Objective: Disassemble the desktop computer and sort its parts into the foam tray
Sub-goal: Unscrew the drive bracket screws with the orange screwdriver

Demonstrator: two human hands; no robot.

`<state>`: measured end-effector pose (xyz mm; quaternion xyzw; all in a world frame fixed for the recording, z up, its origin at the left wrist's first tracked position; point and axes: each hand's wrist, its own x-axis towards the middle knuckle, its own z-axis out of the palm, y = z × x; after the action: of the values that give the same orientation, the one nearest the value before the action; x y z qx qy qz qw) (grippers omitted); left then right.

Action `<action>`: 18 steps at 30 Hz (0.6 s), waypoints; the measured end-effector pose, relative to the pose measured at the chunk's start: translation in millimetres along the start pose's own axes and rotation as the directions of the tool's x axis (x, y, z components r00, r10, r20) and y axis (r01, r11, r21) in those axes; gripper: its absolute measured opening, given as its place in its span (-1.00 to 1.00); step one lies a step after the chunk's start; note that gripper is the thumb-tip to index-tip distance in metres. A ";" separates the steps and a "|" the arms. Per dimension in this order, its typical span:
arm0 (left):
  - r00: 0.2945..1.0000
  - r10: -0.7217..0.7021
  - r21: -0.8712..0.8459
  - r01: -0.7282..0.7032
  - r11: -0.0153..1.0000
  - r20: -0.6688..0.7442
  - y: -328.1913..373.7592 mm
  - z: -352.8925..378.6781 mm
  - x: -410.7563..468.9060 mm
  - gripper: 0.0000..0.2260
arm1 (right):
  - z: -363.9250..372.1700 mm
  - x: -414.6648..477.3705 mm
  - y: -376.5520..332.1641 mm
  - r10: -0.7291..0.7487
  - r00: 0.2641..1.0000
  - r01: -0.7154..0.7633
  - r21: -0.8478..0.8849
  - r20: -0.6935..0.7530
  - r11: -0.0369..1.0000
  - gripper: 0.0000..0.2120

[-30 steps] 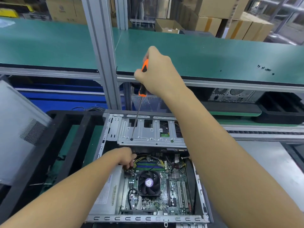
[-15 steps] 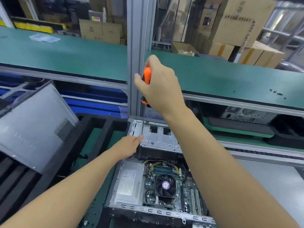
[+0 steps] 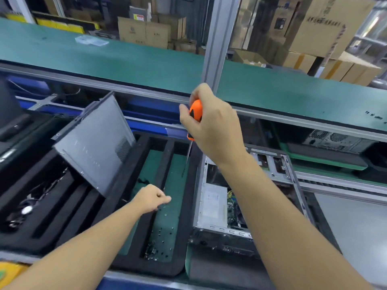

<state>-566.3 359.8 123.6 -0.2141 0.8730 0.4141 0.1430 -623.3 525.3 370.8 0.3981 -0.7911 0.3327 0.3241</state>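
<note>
Lying lidless, computer bares its board; right hand grips screwdriver, left hand curled, contents unclear

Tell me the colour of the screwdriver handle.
The screwdriver handle is orange with black marks; the head view shows it.

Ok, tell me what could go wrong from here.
1. The left hand hovers with pinched fingers over the screw compartment of the foam tray; anything small it releases could bounce off the loose screws and escape.
2. The screwdriver gripped by the right hand hangs tip-down above that compartment and could jab the foam.
3. The side panel leans tilted in the tray and might slide.
</note>
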 end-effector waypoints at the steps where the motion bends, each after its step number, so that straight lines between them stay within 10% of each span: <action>1: 0.999 -0.023 0.002 0.023 1.000 0.028 -8.1 4.9 -0.9 -0.71 | 5.5 -7.6 -4.6 0.018 1.000 -0.018 0.001 0.012 1.000 -0.79; 6: 0.989 -0.132 -0.150 0.140 0.979 0.066 -31.9 30.5 0.3 -0.86 | 26.2 -42.2 -14.3 0.105 0.992 -0.107 0.018 0.072 0.994 -0.80; 14: 0.971 -0.039 -0.186 0.084 0.979 0.236 -49.5 40.2 -5.3 -0.58 | 46.1 -65.2 -23.6 0.173 0.973 -0.174 -0.013 0.150 0.985 -0.81; 18: 0.923 -0.021 -0.667 0.293 0.686 0.384 -52.0 15.5 -20.2 -0.65 | 57.6 -61.5 -43.5 0.154 0.984 -0.158 0.049 0.088 0.986 -0.81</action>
<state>-522.1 347.7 88.2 -0.2515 0.5827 0.7361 0.2355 -571.8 485.6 301.9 0.3575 -0.8231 0.3621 0.2521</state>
